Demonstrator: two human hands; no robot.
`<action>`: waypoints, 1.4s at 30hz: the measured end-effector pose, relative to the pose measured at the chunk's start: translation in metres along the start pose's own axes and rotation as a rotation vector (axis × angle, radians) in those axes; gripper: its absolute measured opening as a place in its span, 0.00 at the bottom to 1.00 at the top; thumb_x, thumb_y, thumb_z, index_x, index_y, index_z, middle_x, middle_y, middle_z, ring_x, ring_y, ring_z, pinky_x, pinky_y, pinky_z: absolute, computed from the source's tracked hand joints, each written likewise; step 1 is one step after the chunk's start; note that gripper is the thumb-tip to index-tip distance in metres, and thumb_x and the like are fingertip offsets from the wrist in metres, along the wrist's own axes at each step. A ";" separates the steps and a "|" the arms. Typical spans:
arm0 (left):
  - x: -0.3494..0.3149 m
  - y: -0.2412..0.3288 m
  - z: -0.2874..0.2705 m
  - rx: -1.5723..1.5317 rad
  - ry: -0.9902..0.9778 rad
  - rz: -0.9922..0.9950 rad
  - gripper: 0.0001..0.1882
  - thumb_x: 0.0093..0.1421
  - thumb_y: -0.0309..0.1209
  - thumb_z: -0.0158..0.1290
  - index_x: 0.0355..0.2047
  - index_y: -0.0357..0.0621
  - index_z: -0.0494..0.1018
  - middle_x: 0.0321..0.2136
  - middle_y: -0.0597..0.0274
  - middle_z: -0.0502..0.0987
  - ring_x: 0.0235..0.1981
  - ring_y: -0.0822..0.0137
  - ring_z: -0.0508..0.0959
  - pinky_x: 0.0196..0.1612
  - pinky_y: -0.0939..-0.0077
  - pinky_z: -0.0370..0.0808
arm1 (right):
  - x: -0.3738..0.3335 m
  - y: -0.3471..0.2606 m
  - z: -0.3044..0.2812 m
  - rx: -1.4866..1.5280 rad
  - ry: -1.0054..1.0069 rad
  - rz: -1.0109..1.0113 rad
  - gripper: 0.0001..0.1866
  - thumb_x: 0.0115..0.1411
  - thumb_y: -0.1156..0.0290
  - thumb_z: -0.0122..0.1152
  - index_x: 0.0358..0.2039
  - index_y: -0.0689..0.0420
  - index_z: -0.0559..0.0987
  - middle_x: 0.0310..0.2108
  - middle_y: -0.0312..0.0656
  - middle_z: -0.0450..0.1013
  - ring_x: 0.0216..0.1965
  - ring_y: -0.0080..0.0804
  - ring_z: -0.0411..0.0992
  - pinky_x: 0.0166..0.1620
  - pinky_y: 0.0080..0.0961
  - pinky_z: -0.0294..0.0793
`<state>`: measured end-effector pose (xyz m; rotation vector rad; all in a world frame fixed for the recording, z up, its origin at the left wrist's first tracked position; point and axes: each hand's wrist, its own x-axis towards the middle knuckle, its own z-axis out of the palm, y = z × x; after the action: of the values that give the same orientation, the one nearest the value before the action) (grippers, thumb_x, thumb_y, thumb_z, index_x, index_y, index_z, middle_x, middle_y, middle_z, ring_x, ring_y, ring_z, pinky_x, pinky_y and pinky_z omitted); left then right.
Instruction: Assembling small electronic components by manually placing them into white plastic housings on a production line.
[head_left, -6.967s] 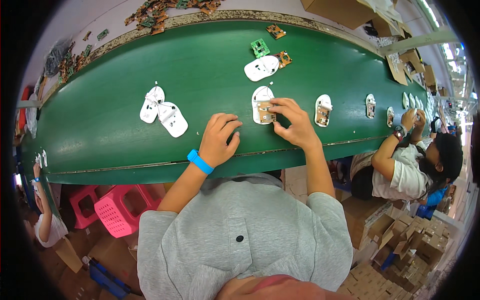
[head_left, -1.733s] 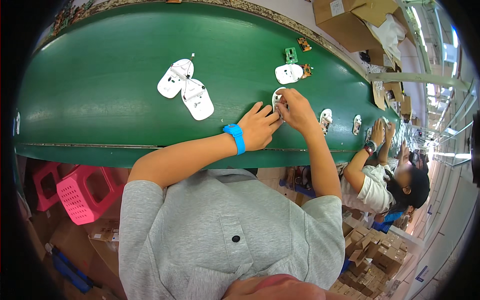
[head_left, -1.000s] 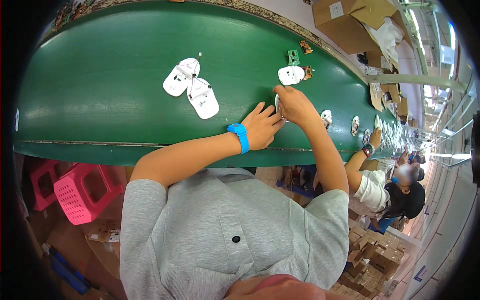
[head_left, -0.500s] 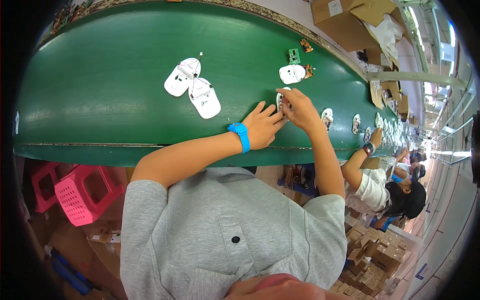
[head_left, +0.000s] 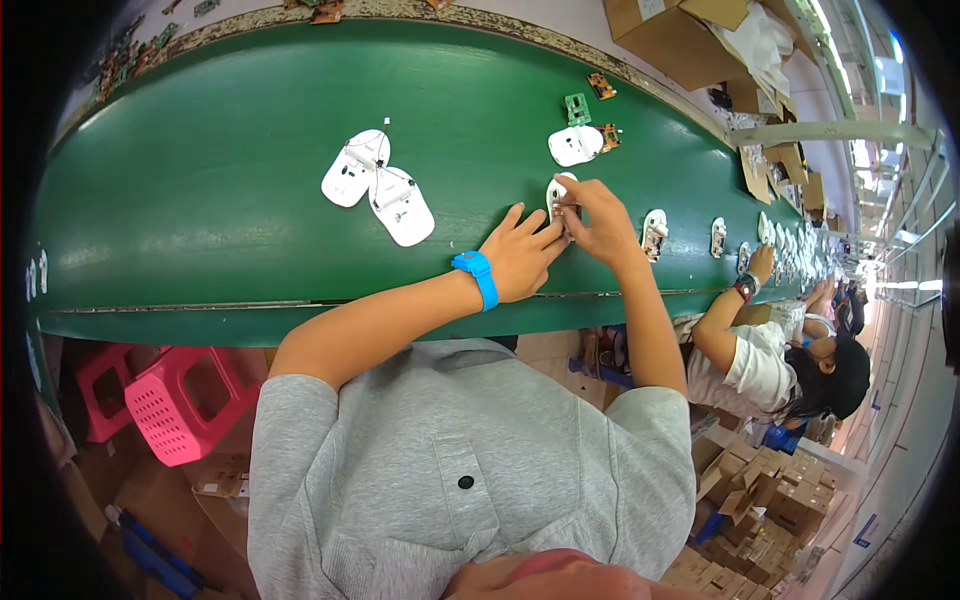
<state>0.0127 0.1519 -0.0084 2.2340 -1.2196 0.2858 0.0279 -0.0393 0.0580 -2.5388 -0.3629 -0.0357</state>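
A small white plastic housing [head_left: 561,187] with parts inside lies on the green work surface [head_left: 270,85], between my hands. My left hand [head_left: 522,257], with a blue watch [head_left: 476,272] at the wrist, steadies its near left side with outstretched fingers. From the right, my right hand [head_left: 604,226] closes over it, thumb and index finger pinched at its inner side. What lies under the fingertips is hidden. Left of my hands are two white shells [head_left: 403,212] joined by thin wires. Beyond my hands, another white shell [head_left: 573,146] lies beside a green circuit board [head_left: 577,108] and orange boards [head_left: 600,86].
Several white housings [head_left: 654,234] line the surface to the right, where a co-worker's hand [head_left: 761,264] reaches in. Cardboard boxes [head_left: 672,42] stand past the far edge. Loose circuit boards [head_left: 130,62] lie at the far left, pink stools [head_left: 185,405] below the near edge.
The view has shifted slightly, so the shells and boards appear a little displaced. Both my hands stay on the same housing, with the right fingers slightly repositioned.
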 end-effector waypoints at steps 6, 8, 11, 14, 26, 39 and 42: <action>0.006 0.001 -0.008 -0.021 0.008 0.015 0.30 0.51 0.33 0.61 0.57 0.47 0.72 0.56 0.58 0.70 0.51 0.54 0.68 0.62 0.47 0.61 | -0.029 0.030 -0.012 -0.064 0.290 -0.055 0.18 0.51 0.86 0.61 0.42 0.58 0.84 0.37 0.41 0.79 0.39 0.35 0.76 0.43 0.27 0.77; 0.009 0.002 -0.007 -0.019 0.012 -0.007 0.30 0.51 0.32 0.60 0.57 0.47 0.72 0.56 0.58 0.70 0.50 0.54 0.68 0.62 0.48 0.62 | -0.037 0.045 -0.005 0.001 0.266 -0.122 0.17 0.50 0.85 0.62 0.41 0.59 0.84 0.40 0.41 0.80 0.41 0.37 0.76 0.46 0.28 0.77; 0.013 0.006 -0.005 -0.010 0.004 -0.023 0.29 0.51 0.31 0.59 0.56 0.47 0.73 0.56 0.58 0.70 0.49 0.54 0.69 0.61 0.49 0.63 | -0.045 0.060 0.000 0.074 0.255 -0.186 0.16 0.49 0.84 0.62 0.40 0.60 0.84 0.42 0.40 0.80 0.43 0.40 0.76 0.49 0.29 0.77; 0.014 0.008 -0.002 -0.009 0.008 -0.039 0.28 0.51 0.31 0.59 0.56 0.47 0.73 0.56 0.57 0.71 0.49 0.54 0.70 0.60 0.50 0.64 | -0.041 0.053 0.006 0.076 0.253 -0.270 0.15 0.49 0.83 0.62 0.39 0.60 0.84 0.44 0.40 0.80 0.47 0.39 0.76 0.52 0.30 0.77; 0.017 0.013 -0.007 0.041 -0.099 -0.065 0.27 0.53 0.30 0.57 0.56 0.48 0.75 0.57 0.58 0.73 0.51 0.54 0.71 0.61 0.52 0.66 | -0.045 0.059 0.017 -0.053 0.321 -0.358 0.11 0.51 0.82 0.61 0.35 0.59 0.84 0.45 0.39 0.81 0.46 0.39 0.77 0.53 0.33 0.78; 0.022 0.014 -0.011 -0.024 -0.021 0.000 0.23 0.52 0.31 0.58 0.51 0.47 0.76 0.52 0.57 0.74 0.47 0.55 0.73 0.55 0.58 0.70 | -0.048 0.050 0.010 0.166 0.484 -0.153 0.14 0.46 0.85 0.60 0.34 0.60 0.84 0.40 0.41 0.81 0.42 0.38 0.77 0.47 0.31 0.77; 0.031 0.012 -0.021 -0.071 0.024 -0.022 0.20 0.52 0.32 0.58 0.47 0.47 0.76 0.48 0.56 0.74 0.45 0.55 0.73 0.51 0.60 0.72 | -0.063 0.046 0.001 0.121 0.555 -0.049 0.14 0.47 0.85 0.60 0.34 0.60 0.84 0.40 0.42 0.81 0.42 0.38 0.77 0.47 0.31 0.77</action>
<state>0.0218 0.1365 0.0270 2.1760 -1.1735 0.2554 -0.0211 -0.0915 0.0263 -2.2791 -0.1949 -0.6971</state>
